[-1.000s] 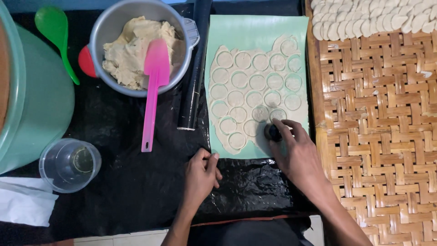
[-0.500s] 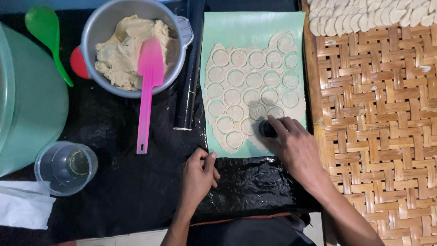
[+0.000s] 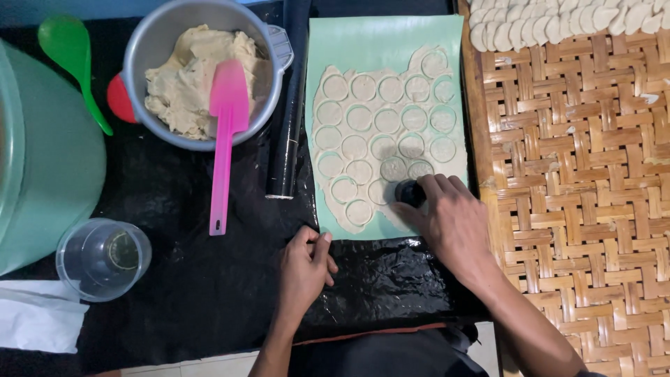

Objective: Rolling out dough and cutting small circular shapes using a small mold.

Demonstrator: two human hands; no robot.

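Note:
A thin sheet of pale dough (image 3: 391,132), marked with several cut circles, lies on a light green mat (image 3: 384,42). My right hand (image 3: 453,223) presses a small dark round cutter (image 3: 410,193) into the sheet's near right part. My left hand (image 3: 303,269) rests as a loose fist on the black plastic sheet (image 3: 174,279), its fingers touching the mat's near left edge and holding nothing.
A metal bowl (image 3: 157,42) of filling holds a pink spatula (image 3: 223,132). A black rolling pin (image 3: 289,112) lies beside the mat. A green spoon (image 3: 70,56), green tub (image 3: 49,174), clear cup (image 3: 103,258) and white tissue (image 3: 35,318) are at left. Folded dumplings (image 3: 558,21) sit on a woven tray (image 3: 579,209).
The camera view has shifted slightly. My right hand stays on the cutter at nearly the same spot on the dough; my left hand has not moved.

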